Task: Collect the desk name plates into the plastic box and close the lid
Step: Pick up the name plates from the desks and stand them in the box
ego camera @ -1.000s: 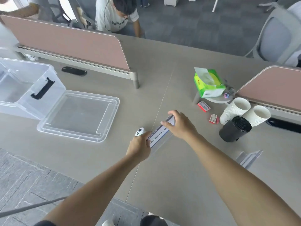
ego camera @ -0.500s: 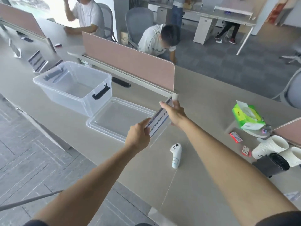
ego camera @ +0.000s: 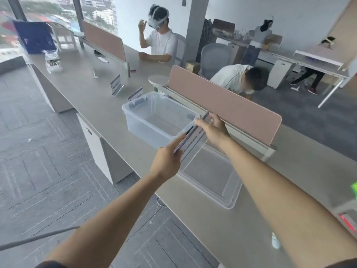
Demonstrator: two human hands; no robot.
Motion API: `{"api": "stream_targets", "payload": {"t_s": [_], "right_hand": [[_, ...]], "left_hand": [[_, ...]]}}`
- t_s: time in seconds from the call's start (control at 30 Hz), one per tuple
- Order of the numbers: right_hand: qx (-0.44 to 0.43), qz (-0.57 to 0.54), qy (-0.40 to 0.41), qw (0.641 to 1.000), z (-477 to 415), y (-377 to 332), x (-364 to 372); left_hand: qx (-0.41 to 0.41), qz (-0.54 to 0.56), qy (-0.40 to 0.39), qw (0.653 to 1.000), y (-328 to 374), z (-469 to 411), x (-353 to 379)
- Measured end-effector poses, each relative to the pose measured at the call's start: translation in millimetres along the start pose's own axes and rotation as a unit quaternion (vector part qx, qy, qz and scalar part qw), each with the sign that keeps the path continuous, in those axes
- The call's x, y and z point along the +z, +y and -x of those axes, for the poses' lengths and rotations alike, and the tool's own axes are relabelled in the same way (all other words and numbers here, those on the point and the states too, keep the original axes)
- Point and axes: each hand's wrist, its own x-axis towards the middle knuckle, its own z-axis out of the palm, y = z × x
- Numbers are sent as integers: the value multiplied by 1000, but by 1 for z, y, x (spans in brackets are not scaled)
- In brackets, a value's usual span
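Both hands hold one clear acrylic desk name plate (ego camera: pixel 193 141) with a white and blue printed card, lifted off the desk. My left hand (ego camera: pixel 166 163) grips its near end and my right hand (ego camera: pixel 212 130) pinches its far end. It hangs over the near right corner of the open clear plastic box (ego camera: pixel 135 122). The box's clear lid (ego camera: pixel 228 198) lies flat on the desk just right of the box, under my arms. Two more name plates stand beyond the box, one (ego camera: pixel 116 85) farther left and one (ego camera: pixel 135 94) right behind it.
A pink divider panel (ego camera: pixel 231 111) runs behind the box. A white controller (ego camera: pixel 275 242) lies near the desk's front edge on the right. A white plastic bag (ego camera: pixel 53 61) sits far left. A person bends behind the divider and another sits farther back.
The name plate came up off the desk and travelled left, from above the lid to the box's near corner. The view swung left, so the cups and tissue box left the frame.
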Motion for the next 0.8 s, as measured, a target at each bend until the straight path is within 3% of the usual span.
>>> {"api": "stream_targets", "payload": {"t_s": [0.17,0.5,0.6,0.8], "right_hand": [[-29,-12,19,999,-38,-53,61],[-70,-32,-22,997,-177,-112,137],[-59,-55,-3,997,-222,-127,148],[-10,-128,25,991,-302,-136,167]], "left_hand": [[6,4,26,1000,-30,-32,-48],[-24,-33,-16,999,-108,-161,-116],[-26,-58,-43,997,-125,-206,-131],[-10,-53,6,999,-158,-272,-161]]}}
